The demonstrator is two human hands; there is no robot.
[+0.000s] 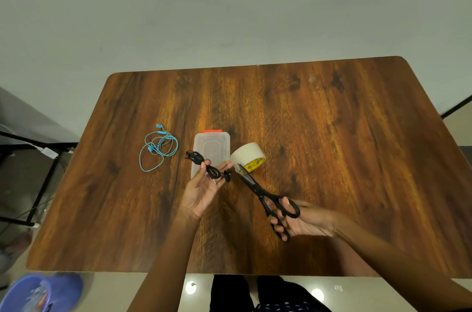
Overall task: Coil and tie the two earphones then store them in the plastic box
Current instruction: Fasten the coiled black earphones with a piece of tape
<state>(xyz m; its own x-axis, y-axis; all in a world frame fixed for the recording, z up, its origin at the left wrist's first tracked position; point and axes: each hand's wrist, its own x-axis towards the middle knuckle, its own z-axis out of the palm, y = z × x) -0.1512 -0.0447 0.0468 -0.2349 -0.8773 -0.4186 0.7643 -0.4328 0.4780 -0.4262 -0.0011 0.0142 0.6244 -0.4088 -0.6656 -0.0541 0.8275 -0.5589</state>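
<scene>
Over the middle of the tabletop (332, 133), the left hand (201, 191) has its grip closed on the coiled black earphones (209, 168), while the right hand (298, 219) grips scissors (258, 191) whose blades reach the tape roll (249, 157), so tying looks underway. The blue earphones (158, 147) lie loose and uncoiled, left of the plastic box (212, 148), which appears shut and empty.

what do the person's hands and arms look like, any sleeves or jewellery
Both forearms are bare up to the frame edge, with no sleeves showing. The left hand and right hand wear no gloves, and no rings, watch or bracelets can be seen. The picture is slightly blurred.
</scene>
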